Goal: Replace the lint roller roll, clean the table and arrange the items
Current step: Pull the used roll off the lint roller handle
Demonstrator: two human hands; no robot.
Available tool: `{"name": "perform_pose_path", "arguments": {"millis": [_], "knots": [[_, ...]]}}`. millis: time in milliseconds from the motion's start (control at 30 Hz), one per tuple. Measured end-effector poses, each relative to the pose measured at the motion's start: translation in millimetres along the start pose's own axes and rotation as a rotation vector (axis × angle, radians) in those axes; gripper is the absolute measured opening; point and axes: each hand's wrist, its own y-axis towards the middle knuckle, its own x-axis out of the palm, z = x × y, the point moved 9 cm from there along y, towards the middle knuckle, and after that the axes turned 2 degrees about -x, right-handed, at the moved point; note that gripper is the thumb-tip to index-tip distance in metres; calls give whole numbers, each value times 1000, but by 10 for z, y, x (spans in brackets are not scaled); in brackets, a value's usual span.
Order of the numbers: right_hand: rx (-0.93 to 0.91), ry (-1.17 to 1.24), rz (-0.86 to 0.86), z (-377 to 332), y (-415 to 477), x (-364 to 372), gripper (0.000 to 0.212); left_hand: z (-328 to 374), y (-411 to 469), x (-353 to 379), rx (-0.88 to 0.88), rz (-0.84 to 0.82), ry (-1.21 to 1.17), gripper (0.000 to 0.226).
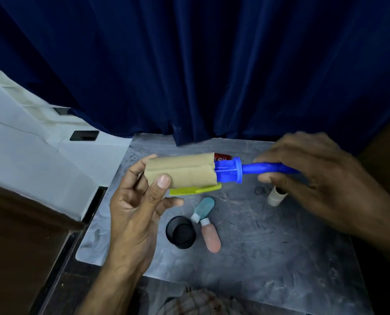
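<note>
One roller (229, 171) between left hand (132, 214) and right hand (314, 178); red label (222, 157) illegible.

Reference: round cap (180, 231), on the table (269, 258). Far bottle (205, 206) just behind-right of the cap, near bottle (211, 238) just right, necks meeting. Flat strip (189, 191) behind the cap; roll (180, 170) above that, lint roller (264, 168) sticking out rightward. Short tube (275, 197) well right of the cap. Curtain (212, 76) behind everything.
</note>
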Motion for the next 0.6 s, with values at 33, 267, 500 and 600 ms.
{"name": "perform_pose_path", "arguments": {"millis": [33, 267, 500, 600], "knots": [[-14, -40, 13, -1, 37, -14, 28, -5, -25, -17, 2, -7, 4, 48], [-33, -37, 40, -132, 264, 64, 32, 128, -212, -303, 75, 100, -6, 38], [-54, -42, 69, -415, 525, 227, 33, 317, -177, -821, 98, 296, 44, 51], [-102, -26, 214, -620, 661, 189, 31, 376, -128, -1059, 93, 337, 45, 49]]}}
